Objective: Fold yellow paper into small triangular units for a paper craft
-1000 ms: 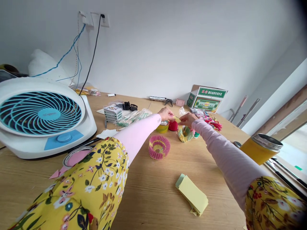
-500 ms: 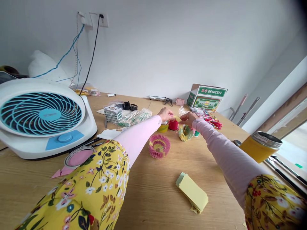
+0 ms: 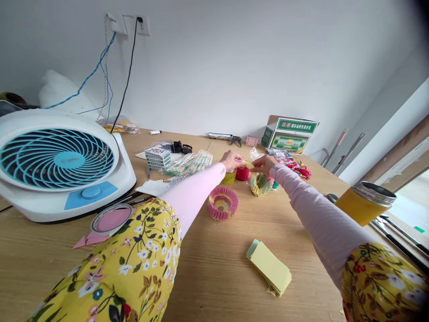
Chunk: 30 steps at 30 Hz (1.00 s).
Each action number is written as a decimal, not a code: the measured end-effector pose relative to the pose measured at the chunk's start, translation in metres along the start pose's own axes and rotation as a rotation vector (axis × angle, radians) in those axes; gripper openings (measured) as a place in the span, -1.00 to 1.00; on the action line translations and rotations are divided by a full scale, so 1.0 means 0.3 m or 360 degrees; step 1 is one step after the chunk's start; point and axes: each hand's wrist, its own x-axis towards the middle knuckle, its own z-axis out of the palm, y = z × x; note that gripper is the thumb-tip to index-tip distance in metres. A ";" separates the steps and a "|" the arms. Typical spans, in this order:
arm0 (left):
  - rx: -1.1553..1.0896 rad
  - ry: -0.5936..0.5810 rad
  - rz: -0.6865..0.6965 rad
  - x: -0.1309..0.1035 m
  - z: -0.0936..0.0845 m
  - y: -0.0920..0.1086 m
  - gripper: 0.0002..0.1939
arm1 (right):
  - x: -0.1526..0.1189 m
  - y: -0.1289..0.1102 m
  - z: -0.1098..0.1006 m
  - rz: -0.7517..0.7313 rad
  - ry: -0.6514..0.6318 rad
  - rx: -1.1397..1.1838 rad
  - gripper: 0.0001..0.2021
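Both arms reach forward over the table. Between my left hand [image 3: 232, 159] and my right hand [image 3: 264, 164] is a small piece of yellow paper [image 3: 247, 164], pinched by the fingers of each. Just beyond and below it stand a red spool [image 3: 242, 174] and a yellow roll of tape [image 3: 229, 178]. Below my right hand sits a pleated yellow-green paper piece [image 3: 259, 184]. Closer to me rests a round pink and yellow folded-paper bowl [image 3: 223, 204]. A stack of yellow paper slips [image 3: 270, 267] lies nearer still.
A white and blue fan [image 3: 67, 165] fills the left side, with a tape roll [image 3: 111, 219] beside it. Bagged sticks [image 3: 192, 163] and a card deck [image 3: 158, 158] lie behind my left arm. A green-white box [image 3: 290, 135] stands at the back; a yellow jar [image 3: 363, 203] is at right.
Almost nothing differs. Both hands still pinch the yellow paper in nearly the same place, and the view has shifted very slightly.
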 end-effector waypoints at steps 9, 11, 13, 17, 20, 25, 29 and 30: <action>0.0184 0.0006 0.0133 -0.005 0.015 0.000 -0.59 | -0.001 0.020 -0.012 0.0004 -0.0089 0.0008 -0.66; 0.0234 0.0019 0.0148 -0.004 0.016 0.003 -0.59 | -0.002 0.019 -0.016 -0.0007 -0.0106 0.0027 -0.67; 0.0290 0.0030 0.0160 -0.003 0.017 0.007 -0.58 | -0.003 0.015 -0.022 -0.0015 -0.0115 0.0054 -0.69; 0.0388 0.0019 0.0182 -0.002 0.018 0.013 -0.60 | -0.008 0.006 -0.045 -0.0014 -0.0119 0.0149 -0.71; 0.0438 -0.0001 0.0193 -0.005 0.017 0.015 -0.60 | -0.013 0.004 -0.073 0.0006 -0.0033 0.0231 -0.69; 0.0522 -0.0031 0.0189 -0.020 0.009 0.025 -0.61 | -0.030 0.001 -0.119 0.0140 0.0296 0.0237 -0.62; 0.0574 -0.0045 0.0207 -0.031 0.008 0.033 -0.61 | -0.058 0.000 -0.140 0.0210 0.0383 0.0134 -0.69; 0.0584 -0.0046 0.0210 -0.032 0.010 0.033 -0.62 | -0.066 0.003 -0.141 0.0219 0.0367 0.0106 -0.71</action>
